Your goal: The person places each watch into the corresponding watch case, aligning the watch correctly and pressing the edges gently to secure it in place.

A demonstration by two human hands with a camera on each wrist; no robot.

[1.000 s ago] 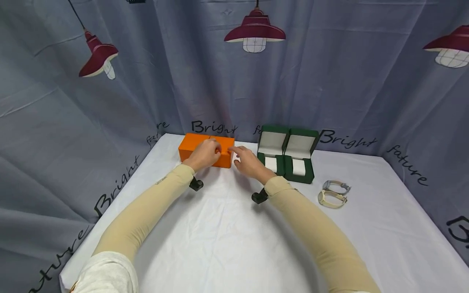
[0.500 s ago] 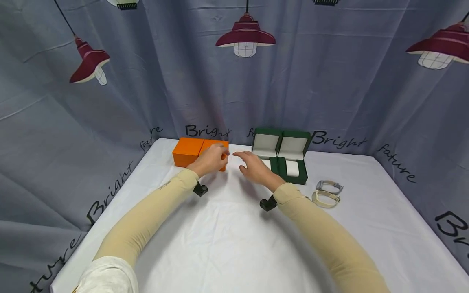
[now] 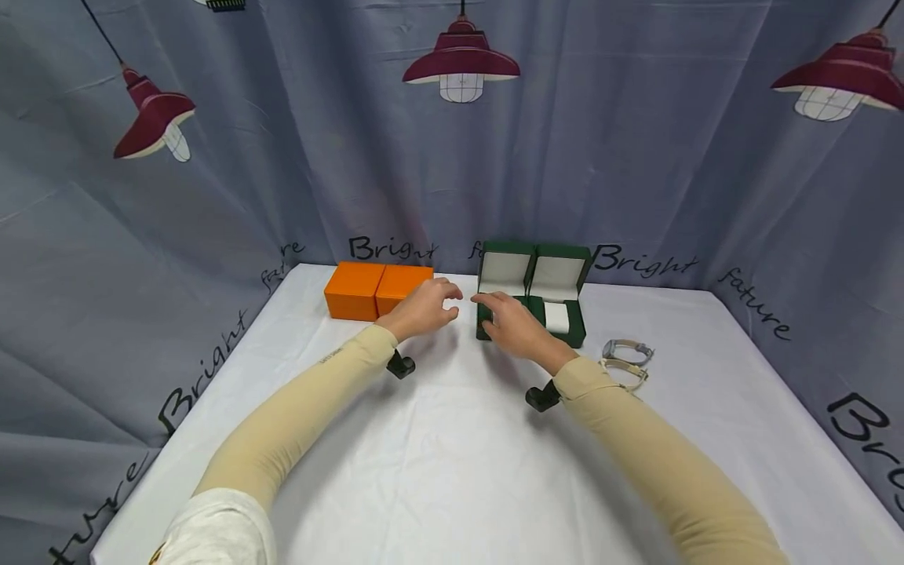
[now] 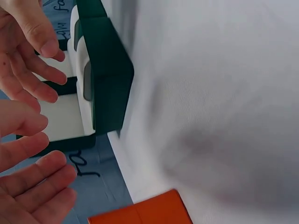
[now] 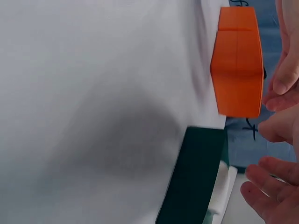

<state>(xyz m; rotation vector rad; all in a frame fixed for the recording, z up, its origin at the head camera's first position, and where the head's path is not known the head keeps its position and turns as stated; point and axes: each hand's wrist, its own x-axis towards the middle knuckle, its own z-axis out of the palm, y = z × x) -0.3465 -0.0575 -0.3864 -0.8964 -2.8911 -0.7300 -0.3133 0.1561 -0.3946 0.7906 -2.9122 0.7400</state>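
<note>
1. Plainly, two bare hands were raised over a white-covered bench, their fingertips near each other but apart.
2. The left hand had its fingers released and loosely bent, gripping nothing, just in front of the right-hand orange box.
3. The left-hand orange box stood beside that one, both at the bench's back edge.
4. The right hand also had its fingers free and relaxed, and it partly hid the left-hand green box.
5. The right-hand green box was beside it; both lids stood up, showing pale linings, and a white cushion sat in the right one.
6. Farther right lay a grey watch and a cream watch, the latter partly behind the right sleeve.
7. The blue-grey curtain behind carried black handwritten-style words: "Bright" repeated, and "fature", in places broken by folds, under printed red lamps.
8. Small dark lettering on the left sleeve was too small to read.
</note>
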